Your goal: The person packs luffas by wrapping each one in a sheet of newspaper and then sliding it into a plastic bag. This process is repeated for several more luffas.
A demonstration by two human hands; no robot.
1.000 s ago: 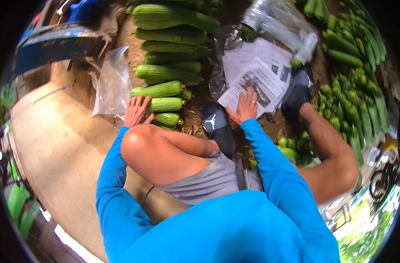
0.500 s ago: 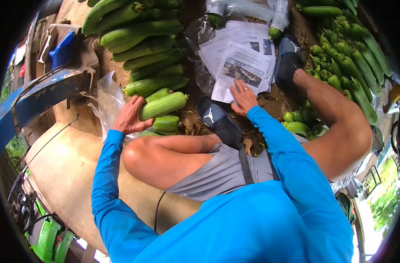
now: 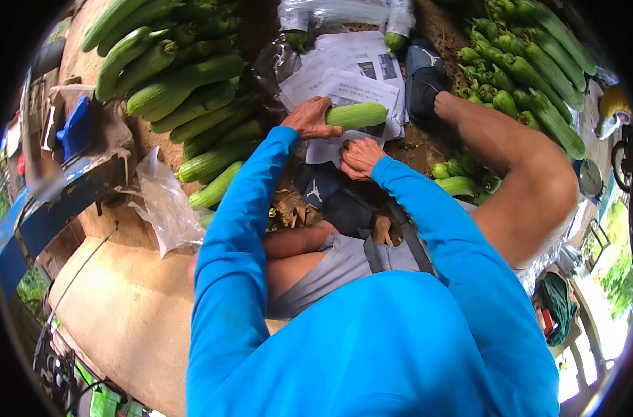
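My left hand point(image 3: 308, 118) is wrapped round one end of a pale green gourd point(image 3: 361, 116). The gourd lies crosswise over a stack of printed paper sheets point(image 3: 309, 87), covering the picture on the top one. Just below it, my right hand point(image 3: 361, 158) has its fingers curled at the near edge of the top sheet, closed on the paper; the fingertips are partly hidden. Beneath both hands is my sandalled foot point(image 3: 330, 187).
Long green gourds point(image 3: 191, 80) are heaped on the left, and more gourds point(image 3: 531, 69) on the right. Two paper-wrapped gourds point(image 3: 398, 21) lie beyond the sheets, near clear plastic. A plastic bag point(image 3: 163, 201) sits by my left arm. A blue metal bar point(image 3: 59, 201) stands far left.
My left hand has carried the pale gourd from the left heap rightward onto the paper. My right hand, spread flat on the sheet before, has curled its fingers at the sheet's near edge.
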